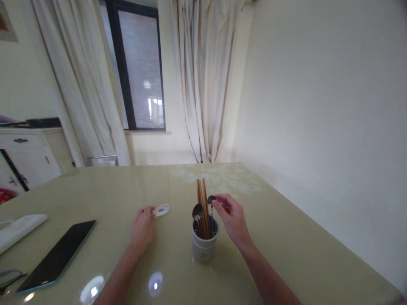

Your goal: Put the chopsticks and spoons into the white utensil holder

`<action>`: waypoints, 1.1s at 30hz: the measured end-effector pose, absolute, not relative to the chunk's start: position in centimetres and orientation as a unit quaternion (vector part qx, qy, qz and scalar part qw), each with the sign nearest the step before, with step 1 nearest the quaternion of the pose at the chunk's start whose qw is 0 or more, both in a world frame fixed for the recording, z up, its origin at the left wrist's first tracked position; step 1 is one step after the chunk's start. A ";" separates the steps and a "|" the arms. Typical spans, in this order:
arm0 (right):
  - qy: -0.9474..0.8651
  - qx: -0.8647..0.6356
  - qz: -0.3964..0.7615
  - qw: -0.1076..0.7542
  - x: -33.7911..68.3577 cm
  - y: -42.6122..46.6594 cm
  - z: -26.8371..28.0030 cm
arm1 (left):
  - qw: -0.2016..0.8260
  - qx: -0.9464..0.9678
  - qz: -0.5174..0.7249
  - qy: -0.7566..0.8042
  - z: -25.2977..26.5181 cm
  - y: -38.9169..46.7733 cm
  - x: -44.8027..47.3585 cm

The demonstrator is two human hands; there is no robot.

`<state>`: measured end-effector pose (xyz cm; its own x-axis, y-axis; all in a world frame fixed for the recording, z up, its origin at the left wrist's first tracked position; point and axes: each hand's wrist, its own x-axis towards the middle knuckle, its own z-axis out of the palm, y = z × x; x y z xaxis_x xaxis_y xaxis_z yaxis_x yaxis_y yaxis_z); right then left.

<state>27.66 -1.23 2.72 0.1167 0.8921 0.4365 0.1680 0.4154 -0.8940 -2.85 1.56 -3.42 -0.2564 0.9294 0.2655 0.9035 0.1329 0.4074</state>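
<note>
A pale cup (204, 250) with a small flower pattern on its side stands upright on the table. Wooden chopsticks (203, 207) and a metal spoon (197, 210) rise out of it. At its right side, my right hand (233, 216) pinches a second, smaller metal spoon (211, 200) near its bowl; the spoon's lower end is inside the cup. To the left of the cup, my left hand (143, 224) is closed on the handle end of a white ceramic spoon (162, 209) with a blue motif. That spoon is low over or on the tabletop; I cannot tell which.
A dark tablet (59, 256) lies on the glossy table (178, 279) at the left, beside a white object (22, 231) and glasses (11, 277). The table's right edge runs along the wall (318, 127). Beyond the far edge are curtains (203, 84) and a window.
</note>
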 end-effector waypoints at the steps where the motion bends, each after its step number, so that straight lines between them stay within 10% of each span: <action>1: -0.591 -0.455 0.290 0.599 27.6 -1.3 2.8 | 0.024 0.610 0.270 0.745 -3.3 1.7 -2.7; 15: -0.735 -0.250 0.037 0.629 26.7 -5.0 3.2 | -0.219 0.678 0.624 0.321 1.0 -5.3 5.2; 33: -0.519 -0.378 0.098 0.760 29.0 -2.2 3.3 | 0.152 0.735 0.534 0.389 -1.7 -5.1 6.7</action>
<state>29.05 -2.21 3.35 0.4424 0.5413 0.7151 0.2432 0.6950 -0.6766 6.66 -5.13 -1.68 0.1265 0.7346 0.6666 0.4090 -0.6509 0.6396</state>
